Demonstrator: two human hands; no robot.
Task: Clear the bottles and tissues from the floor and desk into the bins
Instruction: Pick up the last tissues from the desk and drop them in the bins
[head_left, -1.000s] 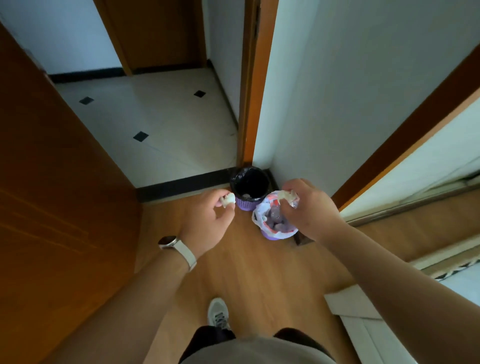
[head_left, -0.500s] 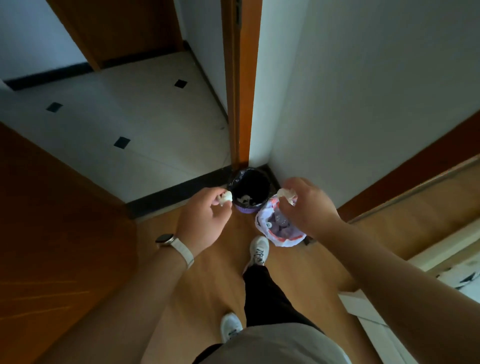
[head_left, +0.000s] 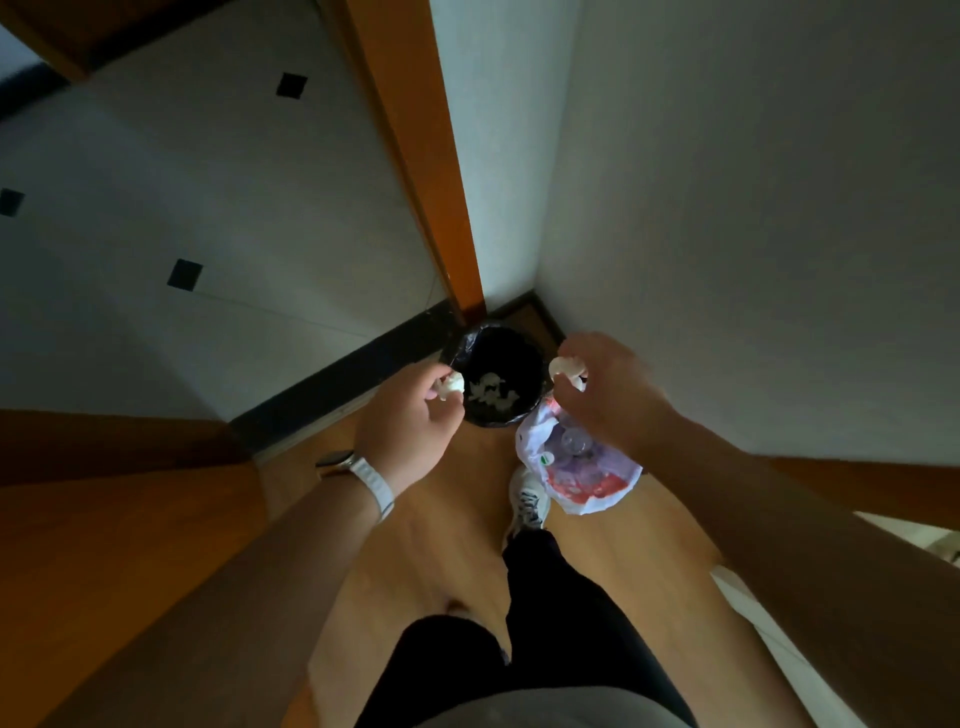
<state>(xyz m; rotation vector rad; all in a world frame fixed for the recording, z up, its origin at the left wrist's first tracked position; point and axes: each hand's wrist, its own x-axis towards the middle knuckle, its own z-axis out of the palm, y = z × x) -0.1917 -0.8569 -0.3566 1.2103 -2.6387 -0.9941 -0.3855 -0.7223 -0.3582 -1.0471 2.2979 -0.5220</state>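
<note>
My shoe (head_left: 529, 501) stands on bare wood floor (head_left: 447, 540) just short of two bins. My left hand (head_left: 410, 423) pinches a tissue wad (head_left: 451, 385) at the black-lined bin (head_left: 501, 382) rim; my right hand (head_left: 610, 395) pinches another tissue (head_left: 567, 370) between that bin and the white-bagged bin (head_left: 576, 467) holding bottles. Beyond, wall corner and door frame (head_left: 426, 171) close in.

Both hands (head_left: 410, 421) (head_left: 608, 395) outstretched, pinched closed.
</note>
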